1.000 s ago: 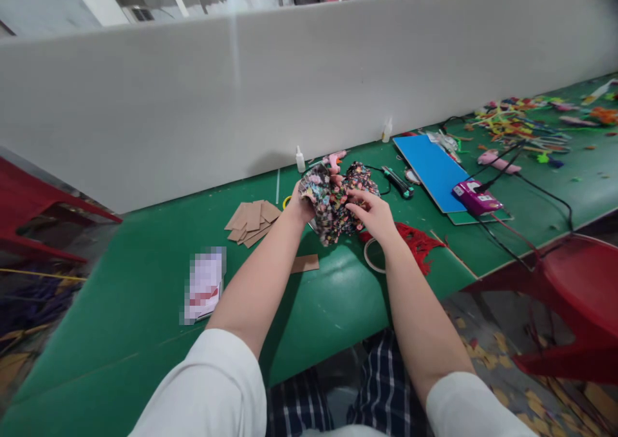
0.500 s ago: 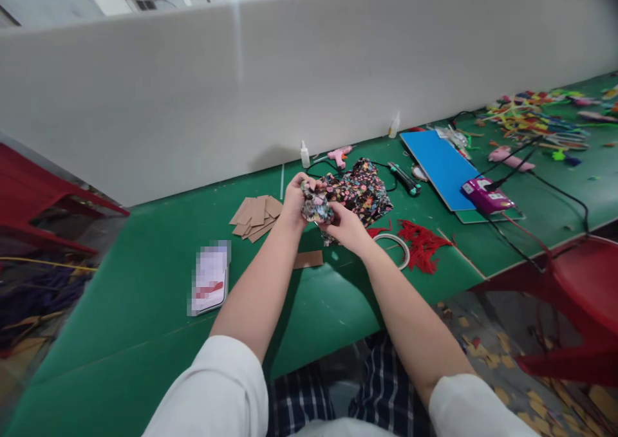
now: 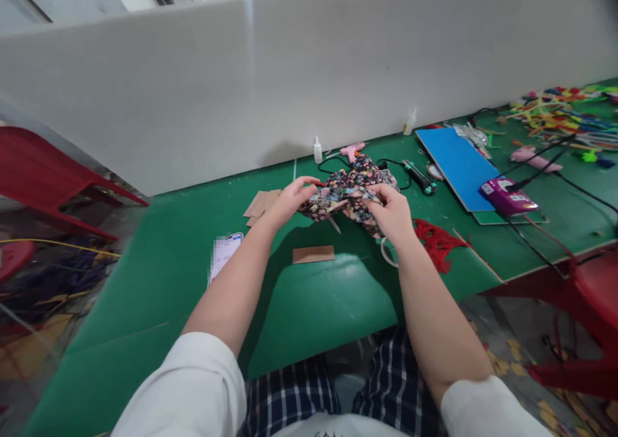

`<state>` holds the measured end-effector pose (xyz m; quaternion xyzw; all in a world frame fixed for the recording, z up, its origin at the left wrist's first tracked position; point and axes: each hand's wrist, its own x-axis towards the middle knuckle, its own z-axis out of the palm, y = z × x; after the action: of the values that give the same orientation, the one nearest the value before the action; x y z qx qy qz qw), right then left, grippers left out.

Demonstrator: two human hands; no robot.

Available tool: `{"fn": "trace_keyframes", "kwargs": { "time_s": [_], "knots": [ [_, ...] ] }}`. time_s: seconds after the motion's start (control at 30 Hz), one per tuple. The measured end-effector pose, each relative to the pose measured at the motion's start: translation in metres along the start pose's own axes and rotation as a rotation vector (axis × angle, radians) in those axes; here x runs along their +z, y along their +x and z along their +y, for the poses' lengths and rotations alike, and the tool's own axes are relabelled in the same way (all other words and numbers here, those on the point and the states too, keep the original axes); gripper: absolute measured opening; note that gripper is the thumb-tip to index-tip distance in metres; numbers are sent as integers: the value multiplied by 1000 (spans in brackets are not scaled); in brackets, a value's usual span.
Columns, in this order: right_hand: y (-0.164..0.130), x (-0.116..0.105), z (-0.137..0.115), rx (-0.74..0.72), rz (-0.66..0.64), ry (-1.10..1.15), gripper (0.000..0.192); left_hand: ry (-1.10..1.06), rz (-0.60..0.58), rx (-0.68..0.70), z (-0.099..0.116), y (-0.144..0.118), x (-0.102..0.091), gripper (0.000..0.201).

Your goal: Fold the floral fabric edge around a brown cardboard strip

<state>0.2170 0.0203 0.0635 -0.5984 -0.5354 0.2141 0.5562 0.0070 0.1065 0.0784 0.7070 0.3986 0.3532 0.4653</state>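
Observation:
A dark floral fabric (image 3: 355, 195) is stretched between my two hands over the green table. My left hand (image 3: 295, 199) pinches its left end, fingers closed on the cloth. At the right end, my right hand (image 3: 392, 213) grips the edge between thumb and fingers. A pale pointed tool (image 3: 335, 225) pokes out under the cloth; its other end is hidden. Below lies a flat strip of brown cardboard (image 3: 313, 254). More cardboard pieces (image 3: 261, 205) are stacked beside my left hand. Partly behind my right wrist is a white ring of tape (image 3: 387, 254).
Behind the cloth stand a white bottle (image 3: 317, 150) and a pink glue gun (image 3: 351, 150). Rightward lie a box cutter (image 3: 419, 177), red fringe (image 3: 440, 244), a blue board (image 3: 458, 167) and a purple power strip (image 3: 508, 197) with cords. A phone (image 3: 226, 254) lies by my left forearm.
My hands have moved apart, spreading the fabric that was bunched between them. The cardboard strip below shows more fully, and the pale pointed tool has come into sight. The view has shifted slightly left.

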Motion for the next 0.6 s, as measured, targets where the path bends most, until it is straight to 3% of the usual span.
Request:
{"fn": "trace_keyframes", "kwargs": {
  "time_s": [0.1,0.17,0.27,0.43,0.6],
  "knots": [
    [8,-12,0,-27,49,-119,15,525,-194,101,7,8,-6,24],
    [19,-25,0,-101,62,-277,14,709,-174,155,10,23,-17,8],
    [44,-48,-2,-313,48,-563,12,857,37,229,22,52,-40,14],
    [86,-79,-19,-391,117,-789,26,845,451,272,67,89,-67,19],
    [101,-97,-49,-377,351,-793,29,632,617,288,94,92,-75,10]
  ]
}}
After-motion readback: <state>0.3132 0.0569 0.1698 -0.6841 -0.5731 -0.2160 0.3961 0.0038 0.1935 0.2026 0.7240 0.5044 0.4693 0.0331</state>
